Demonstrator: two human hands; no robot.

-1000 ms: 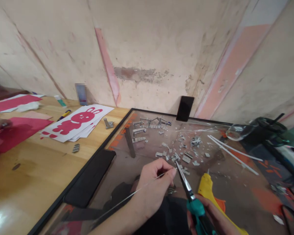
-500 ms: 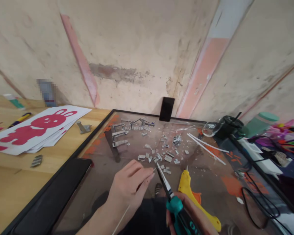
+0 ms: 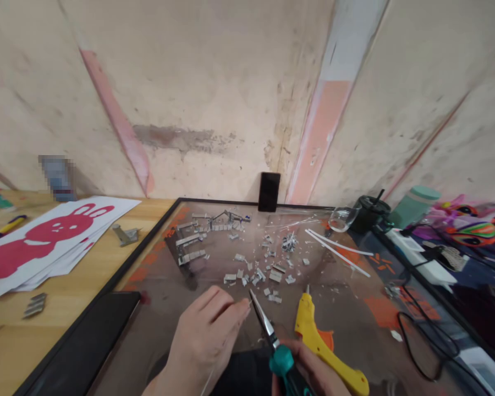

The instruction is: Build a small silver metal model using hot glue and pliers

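My left hand (image 3: pixel 204 341) is closed in a pinch on a thin wire (image 3: pixel 209 379) that runs down past my wrist. My right hand (image 3: pixel 309 377) grips the teal handle of needle-nose pliers (image 3: pixel 268 333), whose tips meet the left fingertips at the wire's end. Both hands hover low over a glass sheet in a black frame (image 3: pixel 148 236). Just beyond them lie several small grey metal staple pieces (image 3: pixel 268 272). A yellow glue gun (image 3: pixel 317 338) lies right beside my right hand.
White sheets with a pink rabbit (image 3: pixel 45 239) lie on the wooden table at left. A black phone (image 3: pixel 269 191) leans on the wall. White glue sticks (image 3: pixel 338 250), a glass cup (image 3: pixel 340 219), a dark cup (image 3: pixel 369 212), black cables (image 3: pixel 424 330) and a dark slab (image 3: pixel 82 346) lie around.
The view has swung right, so the rabbit sheets slid left. Both hands, still holding wire and pliers, sit lower in the picture. The other person's hand at the far left is gone from view.
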